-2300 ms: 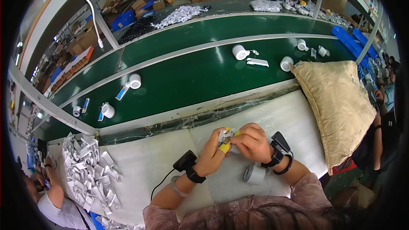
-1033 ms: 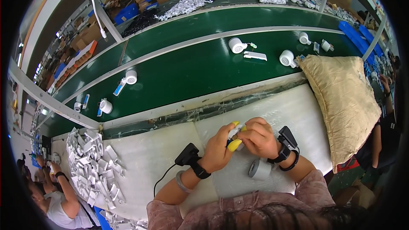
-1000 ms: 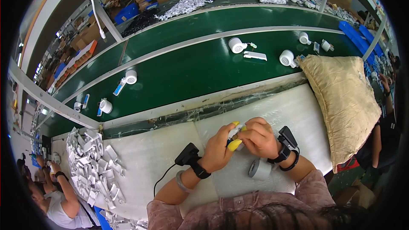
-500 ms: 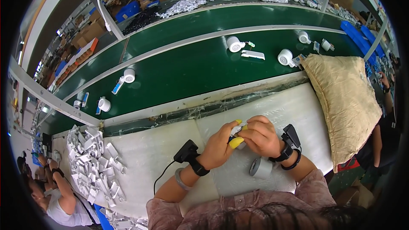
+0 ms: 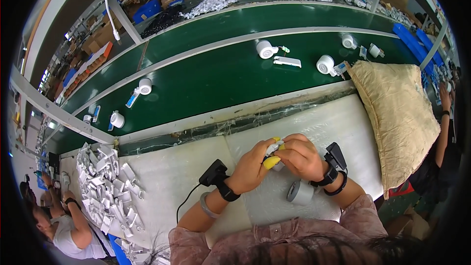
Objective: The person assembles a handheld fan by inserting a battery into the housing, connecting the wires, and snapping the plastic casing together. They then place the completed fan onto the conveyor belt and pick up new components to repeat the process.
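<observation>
Above the padded bench, my left hand (image 5: 250, 168) and my right hand (image 5: 302, 160) meet, both closed around a small white plastic part (image 5: 277, 166). Fingers cover most of it, so its exact kind cannot be made out. Yellow covers sit on the thumb and a fingertip of my left hand. Just below my right hand, a grey-white round housing (image 5: 300, 193) lies on its side, untouched, on the clear plastic sheet.
White plastic pieces (image 5: 110, 186) are heaped at the left. Beyond the bench, a green conveyor belt (image 5: 206, 81) carries round white units (image 5: 266, 49). A bulging tan sack (image 5: 395, 122) stands at the right. Other people work at both sides.
The units on the conveyor have shifted slightly left. My hands keep nearly the same place and grip. At the far right, a co-worker's arm has reached forward.
</observation>
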### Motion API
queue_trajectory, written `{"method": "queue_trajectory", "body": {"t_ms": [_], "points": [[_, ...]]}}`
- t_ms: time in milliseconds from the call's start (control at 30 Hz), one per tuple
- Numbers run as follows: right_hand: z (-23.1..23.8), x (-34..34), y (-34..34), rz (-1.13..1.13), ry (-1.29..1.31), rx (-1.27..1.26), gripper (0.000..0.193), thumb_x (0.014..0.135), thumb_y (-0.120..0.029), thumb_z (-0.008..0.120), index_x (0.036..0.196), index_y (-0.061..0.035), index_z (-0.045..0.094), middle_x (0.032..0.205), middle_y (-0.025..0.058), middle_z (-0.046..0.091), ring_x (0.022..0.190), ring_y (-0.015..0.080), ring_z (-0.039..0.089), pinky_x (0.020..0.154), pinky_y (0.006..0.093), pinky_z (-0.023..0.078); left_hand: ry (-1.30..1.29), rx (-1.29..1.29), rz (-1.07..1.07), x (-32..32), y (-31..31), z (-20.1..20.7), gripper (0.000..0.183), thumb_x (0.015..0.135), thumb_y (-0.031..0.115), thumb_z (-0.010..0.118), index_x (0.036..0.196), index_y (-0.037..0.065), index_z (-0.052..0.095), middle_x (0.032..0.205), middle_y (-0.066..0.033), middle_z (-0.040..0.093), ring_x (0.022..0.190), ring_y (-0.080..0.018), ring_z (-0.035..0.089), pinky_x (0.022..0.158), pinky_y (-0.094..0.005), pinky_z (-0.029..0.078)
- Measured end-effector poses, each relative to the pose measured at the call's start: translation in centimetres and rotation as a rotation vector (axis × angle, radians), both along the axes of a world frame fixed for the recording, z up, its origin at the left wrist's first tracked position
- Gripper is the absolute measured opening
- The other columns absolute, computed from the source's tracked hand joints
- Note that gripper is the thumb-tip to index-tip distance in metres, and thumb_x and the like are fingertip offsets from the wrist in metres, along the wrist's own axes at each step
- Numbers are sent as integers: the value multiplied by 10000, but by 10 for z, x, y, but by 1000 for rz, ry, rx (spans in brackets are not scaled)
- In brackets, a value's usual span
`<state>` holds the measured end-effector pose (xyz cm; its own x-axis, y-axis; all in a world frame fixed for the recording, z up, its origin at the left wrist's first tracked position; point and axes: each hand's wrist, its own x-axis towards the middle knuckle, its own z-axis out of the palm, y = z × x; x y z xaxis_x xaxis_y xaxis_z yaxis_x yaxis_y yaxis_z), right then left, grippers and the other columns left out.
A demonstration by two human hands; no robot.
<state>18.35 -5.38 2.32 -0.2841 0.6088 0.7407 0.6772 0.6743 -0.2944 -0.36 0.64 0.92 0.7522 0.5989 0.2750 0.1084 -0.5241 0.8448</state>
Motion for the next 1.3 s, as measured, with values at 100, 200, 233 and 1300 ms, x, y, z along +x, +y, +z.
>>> {"method": "queue_trajectory", "body": {"t_ms": [100,200,233,1300], "points": [[0,-4,0,-13,13,6,229,704,-16,733,919,-24,654,857,91,592,849,301,604,713,366,529,12,4,35,0,-3,4,380,936,140,519,1281,1,439,1201,-198,562,1055,-348,582,894,-376,464],[-1,-11,-4,-64,60,2,223,699,-16,736,903,-23,648,847,98,587,820,312,606,706,381,529,8,-82,64,2,-5,6,342,933,114,507,1253,-1,469,1161,-202,583,1035,-344,595,877,-370,477],[-3,-12,-4,-86,73,0,221,696,-16,738,897,-27,645,852,102,590,809,314,608,700,382,528,-33,-15,69,3,-4,4,326,934,109,503,1240,-1,479,1109,-194,595,966,-319,615,837,-356,490],[20,50,4,-146,-85,-618,121,827,-179,652,854,-71,607,761,92,634,706,316,615,611,397,478,258,136,-501,23,-48,-9,667,702,114,727,1304,65,443,1377,-171,375,1212,-361,436,974,-418,408]]}}
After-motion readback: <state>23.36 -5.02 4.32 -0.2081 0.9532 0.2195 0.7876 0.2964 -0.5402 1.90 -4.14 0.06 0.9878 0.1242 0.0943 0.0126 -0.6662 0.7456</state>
